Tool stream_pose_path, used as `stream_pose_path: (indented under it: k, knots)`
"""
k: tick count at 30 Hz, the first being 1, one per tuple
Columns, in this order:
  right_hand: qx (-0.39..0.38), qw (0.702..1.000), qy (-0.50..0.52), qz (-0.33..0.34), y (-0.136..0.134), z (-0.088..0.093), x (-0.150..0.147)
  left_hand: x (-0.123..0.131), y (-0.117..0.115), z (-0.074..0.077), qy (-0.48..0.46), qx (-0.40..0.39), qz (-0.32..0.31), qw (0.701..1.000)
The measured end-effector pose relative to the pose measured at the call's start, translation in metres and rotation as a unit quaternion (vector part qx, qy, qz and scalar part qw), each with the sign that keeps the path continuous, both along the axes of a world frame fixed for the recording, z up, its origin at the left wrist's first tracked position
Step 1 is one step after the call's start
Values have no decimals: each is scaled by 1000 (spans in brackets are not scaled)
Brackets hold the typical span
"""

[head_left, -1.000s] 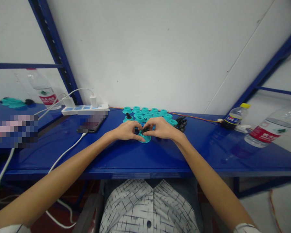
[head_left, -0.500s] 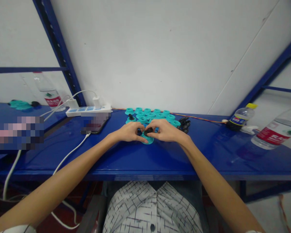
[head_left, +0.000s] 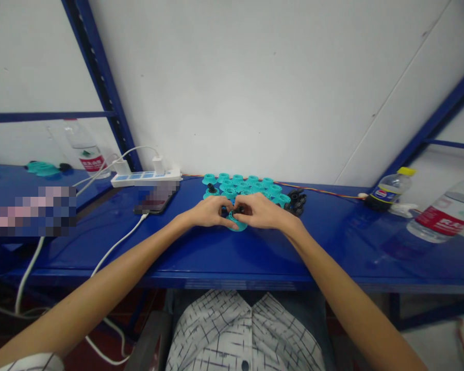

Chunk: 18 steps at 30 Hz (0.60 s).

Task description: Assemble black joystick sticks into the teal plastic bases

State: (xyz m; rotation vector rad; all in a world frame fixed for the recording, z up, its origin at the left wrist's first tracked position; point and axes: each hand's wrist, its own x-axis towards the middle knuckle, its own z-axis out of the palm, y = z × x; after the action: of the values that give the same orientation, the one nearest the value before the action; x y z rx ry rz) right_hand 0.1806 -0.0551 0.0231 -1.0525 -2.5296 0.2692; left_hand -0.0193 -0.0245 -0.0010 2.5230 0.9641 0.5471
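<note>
Between my hands, a flanged turquoise plastic ring (head_left: pixel 238 225) rests on the blue table. My left hand (head_left: pixel 212 211) curls around its left side, with thumb and fingers closed on the ring. From the right, my right hand (head_left: pixel 261 211) pinches a small black plastic part (head_left: pixel 238 210) at the top of that ring. Whether the part sits inside the ring is hard to see. Behind my hands stand several more turquoise rings (head_left: pixel 252 180) in rows. One ring at the left carries an upright black part (head_left: pixel 211 188). Loose black parts (head_left: pixel 296 201) lie piled beyond my right hand.
A phone (head_left: pixel 158 198) on a white cable and a power strip (head_left: pixel 147 178) lie at the left. At the right stand a cola bottle (head_left: pixel 388 190) and a large water bottle (head_left: pixel 444 216). Thin coloured wires (head_left: pixel 320 190) run along the wall. The table edge (head_left: pixel 239 282) is near me.
My right fingers have shifted slightly on the black part, bending further over the turquoise ring. The whole view has moved a little; my left hand keeps its hold.
</note>
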Motion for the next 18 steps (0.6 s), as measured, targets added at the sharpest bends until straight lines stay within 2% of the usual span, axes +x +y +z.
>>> stream_pose_path:
  k: [4, 7, 11, 18]
  knots:
    - [32, 998, -33, -30, -2, 1, -8, -1, 3, -4, -39, -37, 1, 999]
    - [16, 999, -31, -27, -2, 3, -8, -1, 4, -7, -55, -49, 3, 997]
    - [-17, 999, -24, -15, -1, 6, -5, -1, 3, -6, -49, -43, 16, 998]
    - [-26, 999, -26, 2, -2, 8, -1, 0, 2, -3, -25, -20, 15, 999]
